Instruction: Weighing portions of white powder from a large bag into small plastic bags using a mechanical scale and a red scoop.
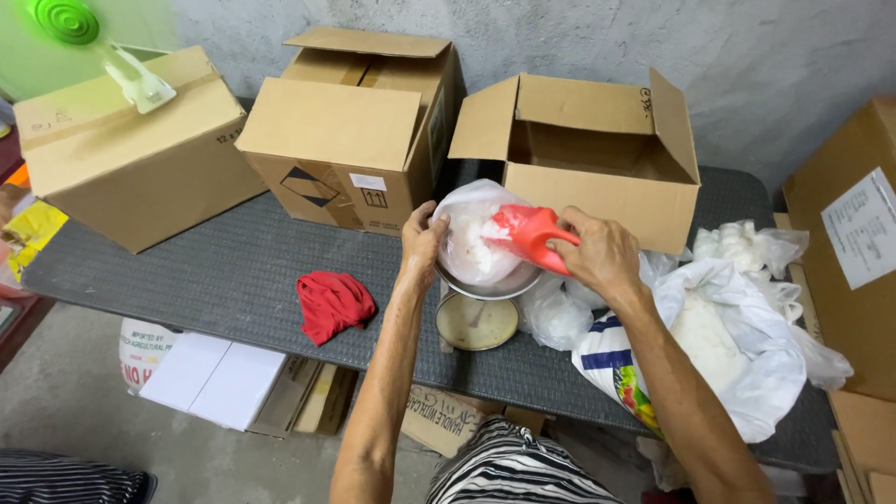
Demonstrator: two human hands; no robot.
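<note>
Right now you are scooping white powder into the clear bag [471, 238], and your judgement next is a steady tip without spilling. Your right hand [602, 252] is clamped on the red scoop [525, 231], its mouth inside the bag. Your left hand [422, 238] pinches the bag's rim, just left of the scoop, over the scale's metal bowl [490, 287].

A: Is there free room around the scale [477, 320]?

B: To its left, bare table [224, 271] up to the red cloth [333, 303].

A: Behind it?

B: Two cardboard boxes [355, 140] and an open box [597, 159] wall it off. Right of it, small filled bags [558, 315] and a big open sack [719, 345] crowd in.
</note>
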